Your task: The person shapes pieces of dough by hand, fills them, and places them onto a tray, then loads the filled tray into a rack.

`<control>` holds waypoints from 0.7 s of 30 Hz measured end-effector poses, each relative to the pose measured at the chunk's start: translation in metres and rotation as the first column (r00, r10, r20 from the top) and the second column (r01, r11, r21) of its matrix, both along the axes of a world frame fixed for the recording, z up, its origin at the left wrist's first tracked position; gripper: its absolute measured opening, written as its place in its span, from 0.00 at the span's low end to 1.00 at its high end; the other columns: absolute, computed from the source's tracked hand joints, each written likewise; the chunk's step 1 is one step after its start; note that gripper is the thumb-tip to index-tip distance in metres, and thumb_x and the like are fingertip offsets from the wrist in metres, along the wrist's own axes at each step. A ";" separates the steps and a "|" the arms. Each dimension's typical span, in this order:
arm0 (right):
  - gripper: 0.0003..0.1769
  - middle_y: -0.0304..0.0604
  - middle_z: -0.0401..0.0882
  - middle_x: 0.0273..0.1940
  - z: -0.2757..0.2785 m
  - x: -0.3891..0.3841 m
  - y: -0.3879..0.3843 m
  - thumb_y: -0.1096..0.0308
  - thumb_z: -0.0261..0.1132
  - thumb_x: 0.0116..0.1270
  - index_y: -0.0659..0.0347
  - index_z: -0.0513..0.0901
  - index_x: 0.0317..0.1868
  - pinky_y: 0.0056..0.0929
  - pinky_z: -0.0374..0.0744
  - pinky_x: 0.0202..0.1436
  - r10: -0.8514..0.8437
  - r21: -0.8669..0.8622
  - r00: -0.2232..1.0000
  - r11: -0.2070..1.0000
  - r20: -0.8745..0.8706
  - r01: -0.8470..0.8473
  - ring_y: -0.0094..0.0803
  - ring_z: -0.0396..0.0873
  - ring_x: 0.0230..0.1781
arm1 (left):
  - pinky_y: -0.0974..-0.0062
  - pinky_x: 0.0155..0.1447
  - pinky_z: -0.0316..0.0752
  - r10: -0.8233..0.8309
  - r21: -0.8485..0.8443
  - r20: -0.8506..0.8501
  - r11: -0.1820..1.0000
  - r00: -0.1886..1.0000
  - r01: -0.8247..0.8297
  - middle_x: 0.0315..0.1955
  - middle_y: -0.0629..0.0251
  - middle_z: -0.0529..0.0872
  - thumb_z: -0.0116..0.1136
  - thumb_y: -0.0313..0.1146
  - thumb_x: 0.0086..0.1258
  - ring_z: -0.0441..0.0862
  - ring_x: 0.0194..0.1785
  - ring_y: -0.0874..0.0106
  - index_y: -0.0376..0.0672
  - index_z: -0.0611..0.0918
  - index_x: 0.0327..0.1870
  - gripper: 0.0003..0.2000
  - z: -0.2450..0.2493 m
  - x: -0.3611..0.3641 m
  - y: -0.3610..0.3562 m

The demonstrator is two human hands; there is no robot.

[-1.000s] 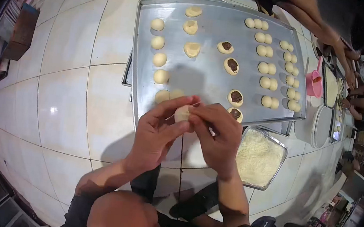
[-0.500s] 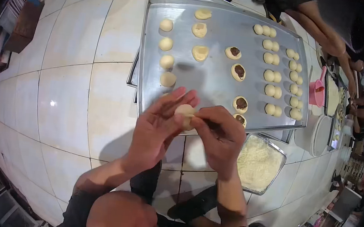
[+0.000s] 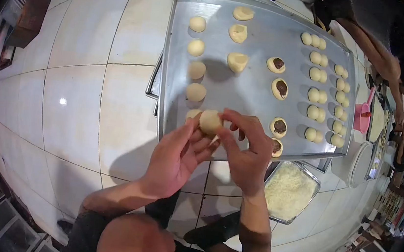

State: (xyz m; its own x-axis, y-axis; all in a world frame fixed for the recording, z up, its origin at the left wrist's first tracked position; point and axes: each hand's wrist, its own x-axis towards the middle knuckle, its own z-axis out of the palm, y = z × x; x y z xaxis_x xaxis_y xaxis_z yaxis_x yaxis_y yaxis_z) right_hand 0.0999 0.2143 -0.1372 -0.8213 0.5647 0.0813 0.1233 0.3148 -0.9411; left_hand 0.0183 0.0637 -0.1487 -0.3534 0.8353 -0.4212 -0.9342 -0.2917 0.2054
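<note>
A smooth, pale dough ball [image 3: 211,122] is held between my two hands, above the near left edge of a large metal tray [image 3: 243,106]. My left hand [image 3: 174,160] is palm up, its curled fingers and thumb supporting the ball from below and the left. From the right, my right hand [image 3: 248,153] grips the ball with thumb and forefinger. Behind the held ball, another dough ball [image 3: 193,114] shows in part, at the near end of a column of balls. Flattened dough pieces [image 3: 238,61] lie farther up, and dough rounds topped with dark filling [image 3: 280,88] sit right of them.
Small dough balls [image 3: 316,96] stand in clusters along the tray's right side. A smaller pan of pale crumbly shreds [image 3: 291,190] lies on the tiled floor [image 3: 131,99] at near right. Beyond are a pink dipper [image 3: 361,117] and another person's arm [image 3: 375,48].
The dough between my hands has gone from a pinched, stretched shape to a round ball. My left fingers have curled in under it. The view has shifted, so the tray appears farther right.
</note>
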 end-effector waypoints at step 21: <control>0.19 0.43 0.88 0.35 -0.050 -0.058 0.059 0.71 0.73 0.65 0.66 0.86 0.56 0.24 0.80 0.41 -0.157 0.150 0.961 0.981 0.227 0.125 0.27 0.82 0.33 | 0.69 0.81 0.59 -0.266 -0.472 -0.744 0.859 0.613 -0.200 0.76 0.47 0.68 0.56 0.20 0.73 0.63 0.80 0.62 0.28 0.65 0.77 0.30 -0.031 -0.052 0.015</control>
State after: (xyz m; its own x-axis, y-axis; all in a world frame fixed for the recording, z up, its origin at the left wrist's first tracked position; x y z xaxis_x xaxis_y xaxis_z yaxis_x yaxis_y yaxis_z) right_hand 0.0420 0.2732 -0.1874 -0.7391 0.6732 -0.0238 0.3895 0.3982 -0.8305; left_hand -0.0335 0.0790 -0.1797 -0.7056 0.6269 -0.3305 -0.3577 0.0875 0.9297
